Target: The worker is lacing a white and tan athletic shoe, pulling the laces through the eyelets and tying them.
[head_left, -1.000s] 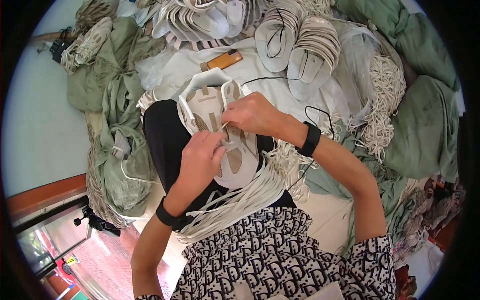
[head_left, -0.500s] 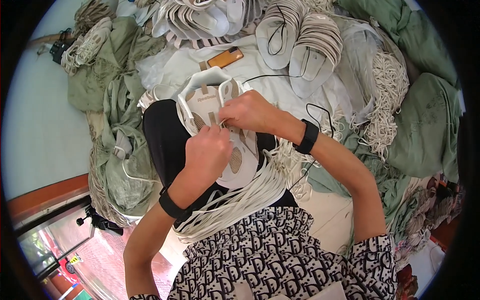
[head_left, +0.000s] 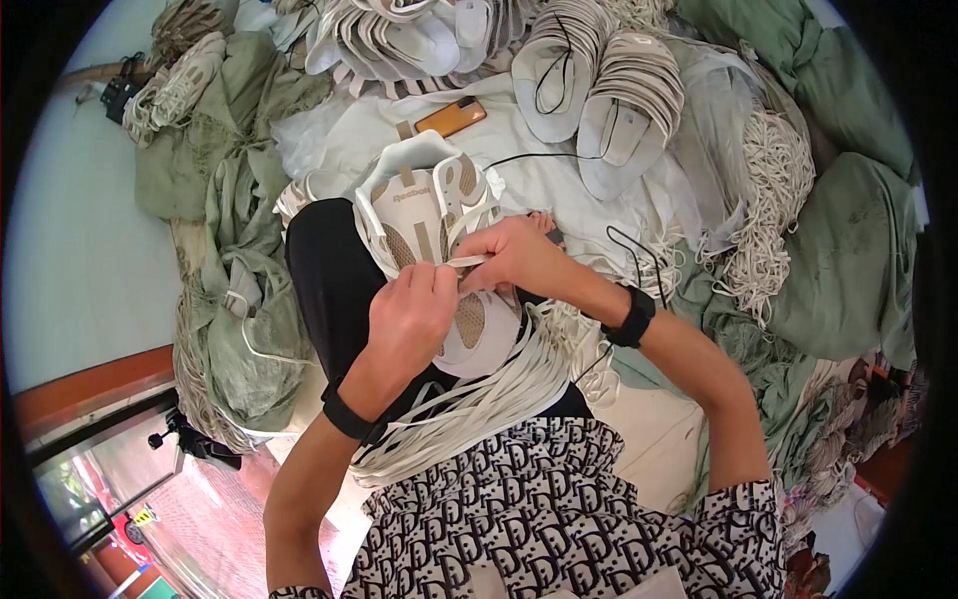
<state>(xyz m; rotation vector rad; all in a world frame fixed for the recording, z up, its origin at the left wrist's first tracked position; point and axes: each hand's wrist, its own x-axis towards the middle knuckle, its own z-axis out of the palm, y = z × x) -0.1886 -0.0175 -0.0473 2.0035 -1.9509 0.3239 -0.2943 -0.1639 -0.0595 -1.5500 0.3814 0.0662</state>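
A beige and white shoe upper (head_left: pixel 412 210) with tan mesh panels rests on my black-clad lap, its collar pointing away from me and its toe toward me. My right hand (head_left: pixel 519 262) pinches a flat off-white shoelace (head_left: pixel 467 262) over the middle of the upper. Close beside it, my left hand (head_left: pixel 411 314) is closed at the eyelet edge, with its fingertips at the same lace; its exact grip is partly hidden. A bundle of loose off-white laces (head_left: pixel 469 409) lies across my lap below the toe.
Stacked shoe uppers (head_left: pixel 629 110) stand at the far side, with a black cord over them. An orange-backed phone (head_left: pixel 450 117) lies on white cloth. Heaped laces (head_left: pixel 763 205) and green cloth (head_left: pixel 843 260) are at the right; more green cloth (head_left: pixel 244 210) is at the left.
My right hand has moved down and slightly right, toward the toe, and a short stretch of lace now shows at its fingers. My left hand has shifted slightly down.
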